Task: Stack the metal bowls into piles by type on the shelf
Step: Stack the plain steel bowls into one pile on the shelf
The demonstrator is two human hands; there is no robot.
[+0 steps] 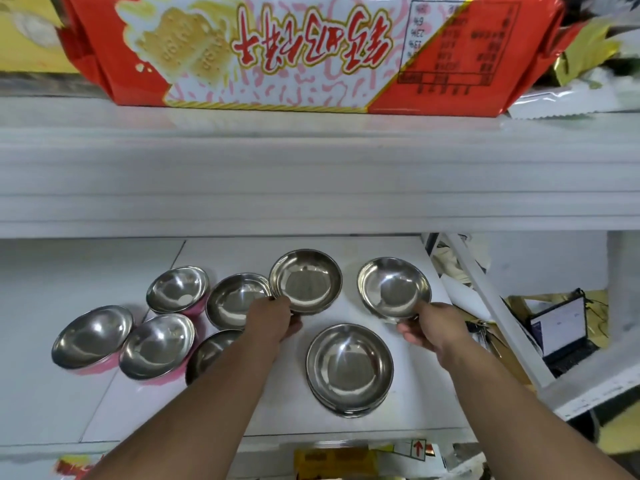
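Observation:
Several metal bowls lie on a white shelf [408, 403]. My left hand [273, 322] grips the near rim of a shallow steel bowl [306, 280], tilted up. My right hand [431, 329] holds another shallow steel bowl [394, 287] by its near edge, also tilted. Between my arms sits a low pile of shallow steel bowls [349, 370]. Left of my left hand lies one more shallow bowl [235, 299]. Further left stand three deeper pink-sided bowls [178, 289], [157, 346], [92, 336]. My left forearm partly hides a further bowl [211, 353].
The upper shelf board [311, 174] hangs close above the bowls, carrying a big red biscuit packet [311, 50]. A white slanted shelf strut [498, 310] borders the right side, with a laptop [561, 327] beyond it. Packets lie on the shelf below [339, 462].

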